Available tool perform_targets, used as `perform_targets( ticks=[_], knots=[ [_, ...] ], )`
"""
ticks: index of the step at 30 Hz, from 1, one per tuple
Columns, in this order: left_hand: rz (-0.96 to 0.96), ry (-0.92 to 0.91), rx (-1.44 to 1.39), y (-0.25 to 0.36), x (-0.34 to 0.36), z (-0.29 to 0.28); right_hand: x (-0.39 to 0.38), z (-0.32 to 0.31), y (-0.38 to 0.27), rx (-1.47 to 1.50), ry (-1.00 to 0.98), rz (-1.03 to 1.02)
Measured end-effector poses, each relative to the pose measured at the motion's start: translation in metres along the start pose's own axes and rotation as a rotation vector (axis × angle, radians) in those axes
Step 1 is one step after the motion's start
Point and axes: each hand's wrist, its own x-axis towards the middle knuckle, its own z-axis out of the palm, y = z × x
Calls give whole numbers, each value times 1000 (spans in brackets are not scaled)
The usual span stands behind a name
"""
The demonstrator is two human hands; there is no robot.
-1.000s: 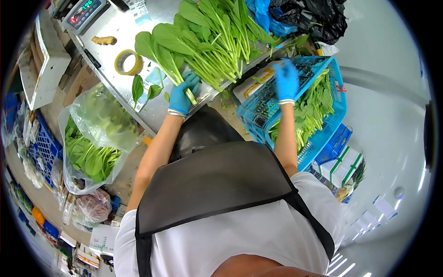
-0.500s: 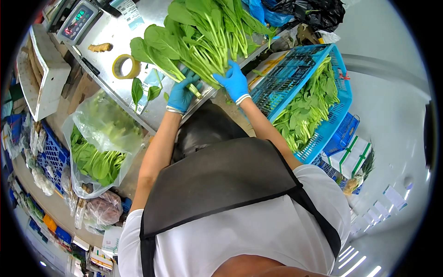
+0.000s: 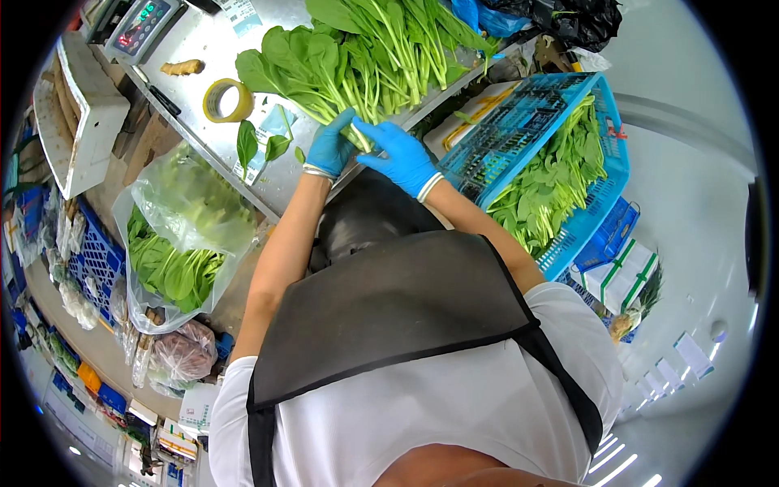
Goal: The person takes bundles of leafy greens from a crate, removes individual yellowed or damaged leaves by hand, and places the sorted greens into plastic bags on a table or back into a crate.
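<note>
My left hand point(image 3: 329, 150), in a blue glove, is closed round stems of leafy greens point(image 3: 284, 69) at the steel table's near edge. My right hand point(image 3: 398, 154), also gloved, reaches across from the right, its fingertips pinched on the same stem ends beside the left one. More greens point(image 3: 406, 40) lie spread over the table point(image 3: 195, 105). A yellow tape roll point(image 3: 227, 101), a piece of ginger point(image 3: 181, 67), loose leaves point(image 3: 247, 146) and paper labels are left of my hands.
A blue crate point(image 3: 621, 162) of greens stands at my right. An open plastic bag point(image 3: 195, 276) of greens is at my left, near a white foam box point(image 3: 97, 122). A scale point(image 3: 142, 28) sits at the table's back left; black bags point(image 3: 588, 16) lie at the top right.
My right hand has come from over the crate, through the greens, to meet my left hand at the stems. My left hand has risen slightly with its stems.
</note>
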Motion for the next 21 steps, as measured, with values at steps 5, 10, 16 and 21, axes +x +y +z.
perform_targets(
  ticks=[5, 10, 16, 21],
  knots=[
    [-86, -132, -279, 2, -3, -12, -12, -29, 13, 457, 314, 180],
    [-72, -141, -302, 1, -2, -21, 10, -15, 77, 527, 313, 429],
    [-97, -125, -264, 5, -5, -12, 48, 23, 83, 429, 98, 385],
    [-84, -132, -222, 7, -10, -18, 41, 9, 60, 628, 38, 345]
  ],
)
